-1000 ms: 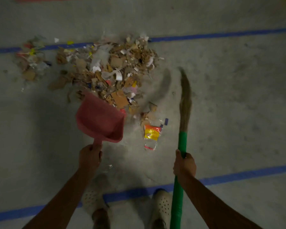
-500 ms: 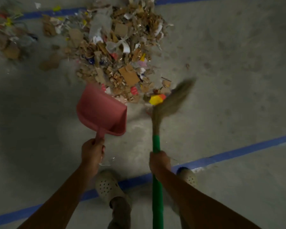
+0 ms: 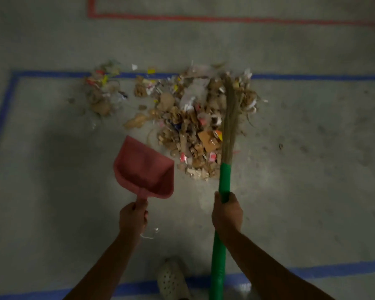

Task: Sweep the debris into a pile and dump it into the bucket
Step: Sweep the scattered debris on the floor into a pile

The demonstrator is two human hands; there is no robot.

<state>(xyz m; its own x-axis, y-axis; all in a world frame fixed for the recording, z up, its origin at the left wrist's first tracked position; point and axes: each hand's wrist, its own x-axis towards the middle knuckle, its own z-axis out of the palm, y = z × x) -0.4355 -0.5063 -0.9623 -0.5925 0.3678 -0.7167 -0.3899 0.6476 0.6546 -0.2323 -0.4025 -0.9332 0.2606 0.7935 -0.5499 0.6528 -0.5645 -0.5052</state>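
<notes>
Scatter: small clump of paper and cardboard scraps point(image 3: 104, 92) on grey concrete floor point(image 3: 312, 191).
Left hand point(image 3: 133, 217): fingers wrapped round handle of red plastic dustpan point(image 3: 144, 169).
Debris pile point(image 3: 193, 126): cardboard and paper bits, just beyond dustpan's right corner.
Right hand point(image 3: 226, 215): gripping green-handled straw broom point(image 3: 224, 180); bristles lie over pile's right side.
</notes>
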